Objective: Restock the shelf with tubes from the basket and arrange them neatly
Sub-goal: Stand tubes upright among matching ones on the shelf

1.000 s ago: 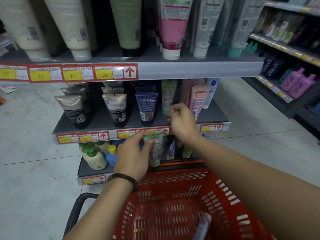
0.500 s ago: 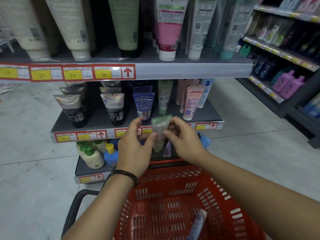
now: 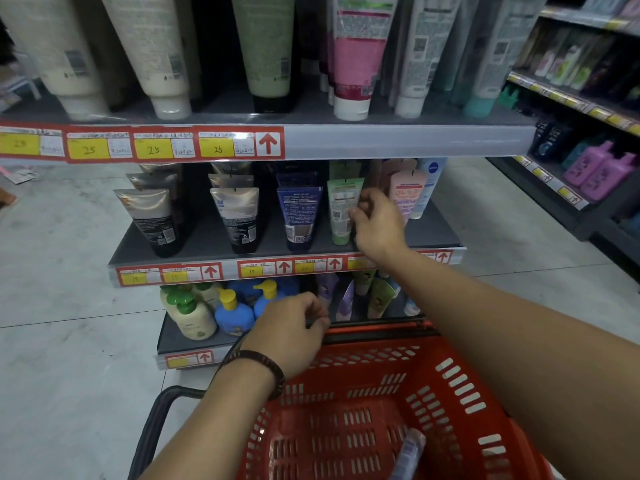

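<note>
A green tube (image 3: 341, 211) stands cap-down on the grey middle shelf (image 3: 207, 242), at the front of the green row. My right hand (image 3: 379, 221) is at its right edge, fingers closed on the tube. My left hand (image 3: 289, 332) hovers lower, above the rim of the red basket (image 3: 460, 386), fingers loosely curled and holding nothing. One pale purple tube (image 3: 407, 452) lies on the basket floor. Left of the green tube stand a blue tube (image 3: 299, 216), a silver-and-black tube (image 3: 237, 218) and another silver-and-black tube (image 3: 150, 220).
Pink and white tubes (image 3: 407, 194) stand right of my hand. Large tubes fill the top shelf (image 3: 398, 140). Pump bottles (image 3: 230, 311) and small tubes sit on the bottom shelf. A second shelving unit (image 3: 588, 168) is at the right; the basket's black handle (image 3: 156, 417) hangs at the left.
The green tube went from my left hand, through both hands, to my right hand, which has set it on the middle shelf. My left hand dropped toward the basket.
</note>
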`<move>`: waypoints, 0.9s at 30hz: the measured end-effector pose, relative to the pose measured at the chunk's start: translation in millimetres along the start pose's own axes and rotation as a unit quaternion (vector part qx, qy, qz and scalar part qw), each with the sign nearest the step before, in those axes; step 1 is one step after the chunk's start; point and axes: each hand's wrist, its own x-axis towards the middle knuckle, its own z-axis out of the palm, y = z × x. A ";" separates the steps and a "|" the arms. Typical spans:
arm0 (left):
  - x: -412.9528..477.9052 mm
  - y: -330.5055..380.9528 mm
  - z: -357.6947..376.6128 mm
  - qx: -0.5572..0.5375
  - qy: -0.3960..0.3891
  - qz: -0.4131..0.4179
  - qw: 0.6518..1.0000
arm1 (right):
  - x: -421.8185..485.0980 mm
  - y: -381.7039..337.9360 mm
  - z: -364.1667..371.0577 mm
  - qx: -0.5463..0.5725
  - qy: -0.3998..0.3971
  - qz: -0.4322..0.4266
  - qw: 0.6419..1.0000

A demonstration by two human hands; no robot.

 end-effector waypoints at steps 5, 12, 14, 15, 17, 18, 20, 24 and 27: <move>-3.7 -5.1 7.0 0.132 -0.098 -0.002 0.986 | 2.1 4.6 2.1 -0.008 0.004 0.028 1.000; -6.2 -7.8 10.6 0.189 -0.129 0.002 0.973 | -2.1 5.7 -0.8 0.018 -0.009 0.048 0.999; -7.7 -8.4 10.9 0.204 -0.140 -0.003 0.969 | -17.1 4.6 -8.2 0.020 0.003 0.048 0.999; -8.2 -8.3 10.9 0.216 -0.148 -0.004 0.965 | -30.9 4.8 -13.8 0.013 0.016 0.038 0.999; -9.6 -6.4 11.9 0.253 -0.171 -0.002 0.952 | -73.9 15.1 -25.9 -0.004 0.034 -0.020 0.999; -10.8 -4.2 13.4 0.269 -0.186 0.002 0.945 | -101.3 26.8 -31.3 -0.022 0.022 -0.065 0.997; -14.1 0.1 18.7 0.290 -0.220 0.011 0.931 | -157.8 61.2 -41.0 -0.091 -0.051 -0.116 0.988; -23.0 -0.5 34.5 0.286 -0.279 0.008 0.917 | -220.1 152.3 -49.5 -0.297 -0.302 -0.044 0.905; -31.7 -3.5 53.7 0.297 -0.318 0.011 0.900 | -227.8 216.4 -48.5 -0.379 -0.493 0.051 0.782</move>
